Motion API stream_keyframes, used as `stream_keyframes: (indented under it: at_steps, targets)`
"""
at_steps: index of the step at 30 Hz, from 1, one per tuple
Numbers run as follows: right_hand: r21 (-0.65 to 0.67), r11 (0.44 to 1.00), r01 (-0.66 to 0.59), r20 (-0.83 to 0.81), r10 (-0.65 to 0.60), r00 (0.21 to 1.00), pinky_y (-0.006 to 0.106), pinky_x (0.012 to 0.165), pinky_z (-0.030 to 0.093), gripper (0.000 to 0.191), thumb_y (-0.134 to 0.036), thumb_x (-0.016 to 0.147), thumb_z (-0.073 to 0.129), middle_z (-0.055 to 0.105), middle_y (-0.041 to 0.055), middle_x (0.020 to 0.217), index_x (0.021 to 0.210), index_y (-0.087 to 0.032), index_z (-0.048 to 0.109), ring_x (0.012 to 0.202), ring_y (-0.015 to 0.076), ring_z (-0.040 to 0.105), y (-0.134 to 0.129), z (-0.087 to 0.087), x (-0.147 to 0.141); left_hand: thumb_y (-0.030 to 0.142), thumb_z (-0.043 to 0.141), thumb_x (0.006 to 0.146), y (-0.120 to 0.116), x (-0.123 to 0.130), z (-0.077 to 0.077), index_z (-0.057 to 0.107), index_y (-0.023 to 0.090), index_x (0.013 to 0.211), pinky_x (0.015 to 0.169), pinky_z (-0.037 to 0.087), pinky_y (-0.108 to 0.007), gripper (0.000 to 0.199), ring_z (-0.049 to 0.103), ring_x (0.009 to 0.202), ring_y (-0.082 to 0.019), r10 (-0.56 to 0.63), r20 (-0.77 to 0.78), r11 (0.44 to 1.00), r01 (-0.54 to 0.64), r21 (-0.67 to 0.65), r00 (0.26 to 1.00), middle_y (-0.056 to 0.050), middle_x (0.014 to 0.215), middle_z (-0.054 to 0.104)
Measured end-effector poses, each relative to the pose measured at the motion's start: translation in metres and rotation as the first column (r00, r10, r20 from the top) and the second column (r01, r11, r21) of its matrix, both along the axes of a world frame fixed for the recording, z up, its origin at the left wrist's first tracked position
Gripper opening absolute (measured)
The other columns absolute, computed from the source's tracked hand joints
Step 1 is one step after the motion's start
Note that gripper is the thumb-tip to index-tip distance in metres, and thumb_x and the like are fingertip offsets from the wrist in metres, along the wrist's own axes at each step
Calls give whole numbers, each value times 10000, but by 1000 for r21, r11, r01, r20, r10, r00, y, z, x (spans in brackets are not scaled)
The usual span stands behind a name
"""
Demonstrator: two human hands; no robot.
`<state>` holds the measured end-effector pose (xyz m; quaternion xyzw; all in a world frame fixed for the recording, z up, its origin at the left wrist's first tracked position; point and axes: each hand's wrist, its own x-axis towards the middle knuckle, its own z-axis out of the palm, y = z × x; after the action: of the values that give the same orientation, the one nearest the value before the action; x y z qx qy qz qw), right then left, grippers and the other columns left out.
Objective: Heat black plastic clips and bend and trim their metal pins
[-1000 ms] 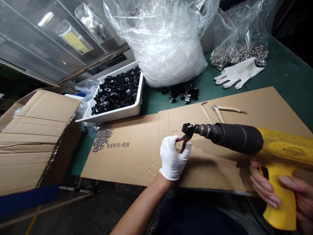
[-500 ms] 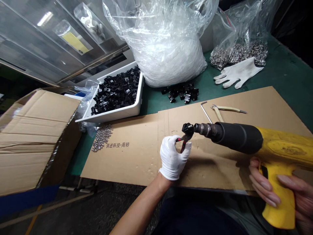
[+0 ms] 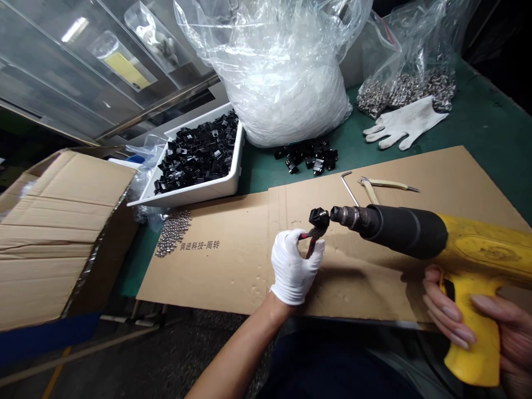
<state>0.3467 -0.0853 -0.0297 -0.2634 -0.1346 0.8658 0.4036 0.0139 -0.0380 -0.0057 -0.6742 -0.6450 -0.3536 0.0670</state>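
My left hand (image 3: 292, 269), in a white glove, is closed around red-handled pliers (image 3: 315, 237). Their jaws hold a small black plastic part (image 3: 318, 216) above the cardboard. My bare right hand (image 3: 449, 310) grips the handle of a yellow heat gun (image 3: 477, 244) with a black barrel. The gun's stepped metal nozzle (image 3: 351, 217) points left at the black part, very close to it; whether they touch I cannot tell.
Flat cardboard (image 3: 241, 255) covers the bench front, bearing small metal pieces (image 3: 172, 233), a hex key (image 3: 349, 187) and cutters (image 3: 388, 184). Behind are a white tray (image 3: 195, 197) of black parts, loose black parts (image 3: 318, 160), plastic bags (image 3: 291, 105) and a glove (image 3: 405, 124). A carton (image 3: 62, 238) stands left.
The heat gun's nozzle has tipped up very slightly. My left hand, the pliers and the black part stay almost where they were.
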Motion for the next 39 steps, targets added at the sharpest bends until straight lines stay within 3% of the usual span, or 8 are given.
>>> stream_keyframes:
  at_steps: [12, 20, 25, 28, 34, 39]
  targets:
    - [-19, 1000, 17, 137, -14, 990, 307, 480, 486, 335, -439, 909, 593, 503, 83, 766, 1161, -249, 707, 525, 168, 497, 4, 12, -4, 397, 713, 922, 1, 0, -3, 593, 175, 1125, 810, 540, -365, 324, 648, 880, -237, 6, 7, 1000, -6, -3, 1000, -91, 960, 644]
    - [28, 999, -21, 55, 19, 998, 313, 506, 487, 346, -438, 953, 567, 520, 75, 798, 1224, -256, 683, 549, 171, 519, 6, 3, -3, 397, 717, 917, 2, 0, -8, 596, 171, 1125, 813, 542, -371, 331, 645, 886, -240, 13, 10, 1000, -12, -24, 1000, -92, 967, 642]
    - [19, 997, 79, 55, -80, 995, 218, 526, 469, 352, -448, 922, 680, 555, 28, 809, 1208, -243, 682, 570, 111, 533, 8, 7, -21, 366, 662, 960, 5, -8, -9, 586, 164, 1164, 843, 554, -381, 297, 656, 927, -247, -11, 51, 998, 14, -55, 999, -101, 1021, 641]
    - [144, 981, 131, 180, -157, 971, 234, 447, 437, 507, -533, 785, 781, 560, 31, 764, 1141, -186, 682, 515, 129, 501, 14, 14, -36, 366, 623, 981, 9, -17, -12, 589, 168, 1191, 882, 554, -404, 291, 668, 963, -265, -17, 88, 997, 23, -76, 996, -105, 1057, 647]
    - [375, 884, 280, 425, -433, 795, 303, 524, 518, 574, -617, 839, 640, 623, 72, 868, 1232, -199, 642, 599, 177, 568, 13, 35, -37, 439, 575, 990, 20, -26, -25, 572, 176, 1263, 903, 547, -413, 379, 674, 987, -284, -74, 144, 997, 77, -16, 987, -108, 1119, 655]
    - [546, 773, 323, 586, -628, 513, 355, 726, 572, 514, -618, 894, 586, 664, 87, 1092, 1270, -268, 595, 856, 243, 661, 10, 61, 18, 451, 519, 1011, 14, -26, -23, 577, 199, 1271, 882, 559, -376, 367, 681, 931, -245, -81, 344, 991, 111, -70, 936, -82, 1092, 668]
